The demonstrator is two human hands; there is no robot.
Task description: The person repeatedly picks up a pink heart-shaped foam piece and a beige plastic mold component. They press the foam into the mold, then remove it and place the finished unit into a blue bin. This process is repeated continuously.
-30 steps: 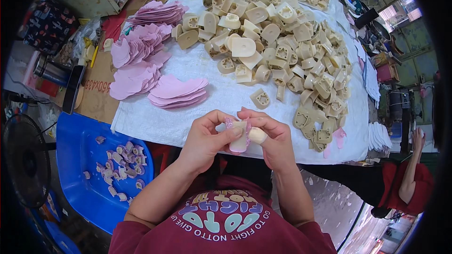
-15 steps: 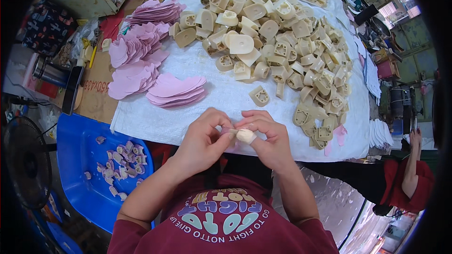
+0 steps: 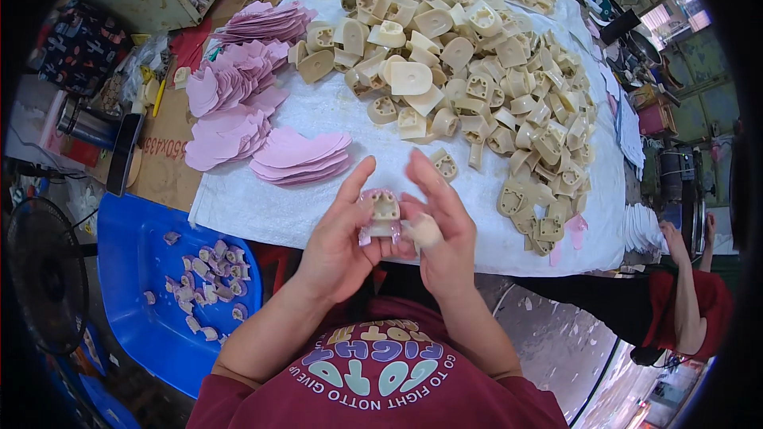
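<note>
"Where is the piece you're handling?"

"You have the beige heel-shaped piece [image 3: 385,208] between your two hands, its hollow, socketed side turned up, above the near part of the white cloth [image 3: 238,200]. The pink glittery covering [image 3: 366,236] shows along its far rim, with a flap on each side at your end."

"And your left hand [image 3: 334,248]?"

"You're cupping it round the left side of the piece. One finger points up and away, well spread; the lower ones bend in beneath the near edge. A blurred tip touches the left side, but whether you're pinching firmly, I cannot tell."

"Your right hand [image 3: 450,240]?"

"You have that one fairly wide: a finger stands up, clear of the piece, while the lower ones curl in at its right side. Your thumb, in a pale cover [image 3: 425,232], sits just beside the right flap; contact there is too blurred to tell."

"What lies closest around you?"

"A loose beige block [image 3: 443,165] is just beyond your raised right finger, short of the beige heap [image 3: 477,71]. The nearest pink stack [image 3: 300,155] lies beyond your left hand."
</note>
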